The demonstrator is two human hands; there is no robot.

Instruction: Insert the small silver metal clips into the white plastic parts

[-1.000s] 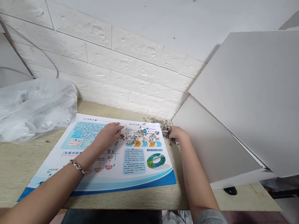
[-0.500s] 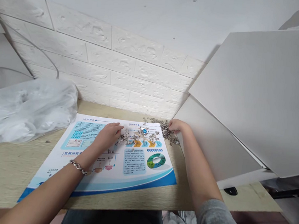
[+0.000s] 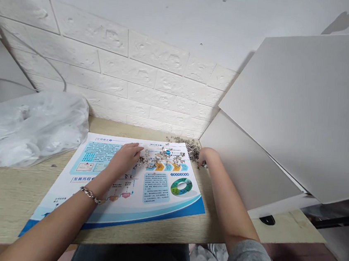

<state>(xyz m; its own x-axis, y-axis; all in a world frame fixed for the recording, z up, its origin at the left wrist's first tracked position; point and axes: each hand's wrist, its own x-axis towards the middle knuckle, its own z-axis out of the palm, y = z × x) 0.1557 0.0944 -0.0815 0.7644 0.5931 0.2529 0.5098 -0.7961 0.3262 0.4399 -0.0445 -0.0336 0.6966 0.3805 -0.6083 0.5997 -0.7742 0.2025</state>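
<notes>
A printed poster (image 3: 154,205) with blue borders and charts lies on the wooden table. Small silvery metal pieces (image 3: 176,159) are scattered over its upper right part, and a denser pile (image 3: 191,147) of them sits past its top right corner. My left hand (image 3: 126,156) rests on the poster, fingers stretched out beside the left end of the scattered pieces. At the right edge of the pile is my right hand (image 3: 208,155), its fingers bent down and close together. Whatever those fingertips pinch is too small to make out.
A clear plastic bag (image 3: 34,126) with white contents lies on the left of the table (image 3: 182,231). White boards (image 3: 301,106) lean on the right, with a small black object (image 3: 267,220) near their base. A white brick-patterned wall (image 3: 156,62) stands behind.
My right hand has shifted slightly right and toward me, from in the pile to its right edge. My left hand stays in place on the poster.
</notes>
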